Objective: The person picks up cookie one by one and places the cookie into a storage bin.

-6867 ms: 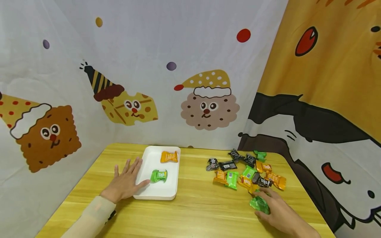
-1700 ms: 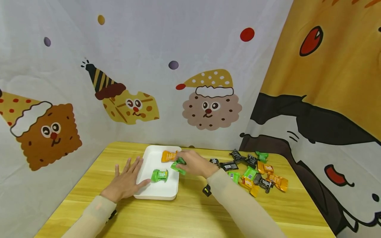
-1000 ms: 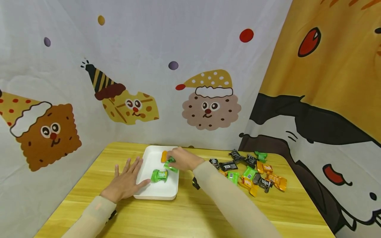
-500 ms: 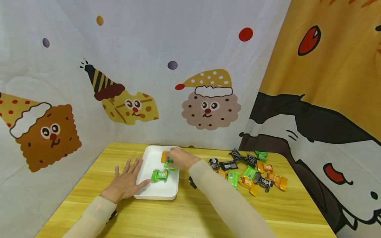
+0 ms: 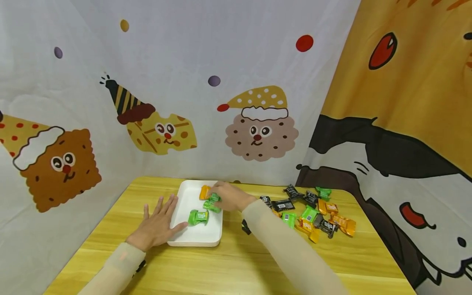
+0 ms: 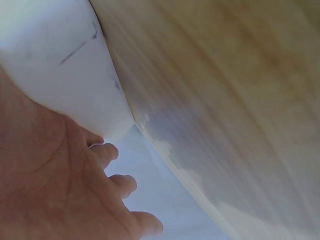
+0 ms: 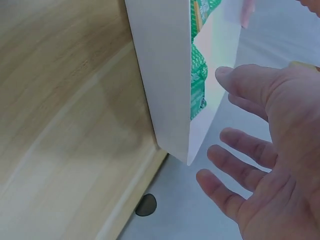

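My left hand (image 5: 153, 224) lies with spread fingers at the left side of a white tray (image 5: 200, 237); in the left wrist view that hand (image 6: 55, 170) is beside the tray's outer wall (image 6: 70, 60). Inside the tray are a green wrapped candy (image 5: 198, 217), a second green candy (image 5: 212, 205) and an orange candy (image 5: 204, 192). My right hand (image 5: 232, 196) hovers over the right rim, partly covering the orange and second green ones. From the right wrist, its parted fingers (image 7: 240, 142) hold nothing, and the green candy (image 7: 198, 82) sits apart from them.
A loose pile of black candies (image 5: 283, 205), orange candies (image 5: 343, 224) and green candies (image 5: 309, 213) lies on the wooden table (image 5: 206, 270) to the right of the tray. A printed cloth (image 5: 177, 49) hangs behind the table's far edge.
My right hand has brought a green candy from the pile into the tray and let it go, its fingers now drawn slightly off it. The left hand has stayed at the tray.
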`<state>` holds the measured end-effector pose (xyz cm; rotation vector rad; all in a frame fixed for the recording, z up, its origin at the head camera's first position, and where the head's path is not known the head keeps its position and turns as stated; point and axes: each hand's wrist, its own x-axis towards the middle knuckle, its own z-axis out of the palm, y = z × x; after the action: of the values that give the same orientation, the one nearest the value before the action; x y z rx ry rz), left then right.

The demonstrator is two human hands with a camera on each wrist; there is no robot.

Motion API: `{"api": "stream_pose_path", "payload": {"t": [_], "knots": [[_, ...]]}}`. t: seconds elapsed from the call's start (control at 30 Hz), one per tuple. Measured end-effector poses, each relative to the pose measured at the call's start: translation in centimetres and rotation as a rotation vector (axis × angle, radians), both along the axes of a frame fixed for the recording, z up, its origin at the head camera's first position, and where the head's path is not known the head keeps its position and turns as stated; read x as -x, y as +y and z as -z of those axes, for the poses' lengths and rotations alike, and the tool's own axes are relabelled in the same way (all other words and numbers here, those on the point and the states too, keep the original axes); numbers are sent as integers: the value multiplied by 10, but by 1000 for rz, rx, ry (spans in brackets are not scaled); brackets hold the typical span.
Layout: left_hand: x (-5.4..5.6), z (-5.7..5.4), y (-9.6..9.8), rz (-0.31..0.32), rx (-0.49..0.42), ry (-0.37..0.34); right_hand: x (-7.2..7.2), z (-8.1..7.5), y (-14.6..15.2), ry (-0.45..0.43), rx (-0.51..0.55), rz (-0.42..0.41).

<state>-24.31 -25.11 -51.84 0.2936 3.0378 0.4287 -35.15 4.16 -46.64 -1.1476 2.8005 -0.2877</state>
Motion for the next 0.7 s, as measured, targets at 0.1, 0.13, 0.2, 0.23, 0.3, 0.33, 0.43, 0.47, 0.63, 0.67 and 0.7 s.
{"api": "stream_pose_path", "payload": {"t": [0.1, 0.13, 0.2, 0.23, 0.3, 0.33, 0.43, 0.47, 0.63, 0.67, 0.7], "knots": [[0, 0, -1, -2, 3, 5, -2, -1, 7, 25, 18, -11], [0, 0, -1, -3, 4, 5, -3, -1, 11, 35, 22, -13], [0, 1, -1, -5, 3, 2, -6, -1, 18, 55, 26, -15], [1, 1, -1, -5, 1, 2, -7, -1, 22, 59, 34, -17], [1, 1, -1, -5, -2, 1, -9, 0, 31, 73, 43, -17], [1, 1, -1, -5, -3, -1, -10, 0, 36, 74, 48, -13], [2, 1, -1, -7, -9, -3, -14, 1, 50, 70, 62, 7], [2, 1, -1, -7, -10, -3, -17, 0, 55, 67, 61, 19], [1, 0, 0, -8, -17, -10, -30, 1, 78, 37, 56, 59], [1, 0, 0, -8, -17, -12, -33, 0, 82, 31, 53, 61], [1, 0, 0, -7, -16, -13, -35, 0, 87, 24, 51, 65]]}}
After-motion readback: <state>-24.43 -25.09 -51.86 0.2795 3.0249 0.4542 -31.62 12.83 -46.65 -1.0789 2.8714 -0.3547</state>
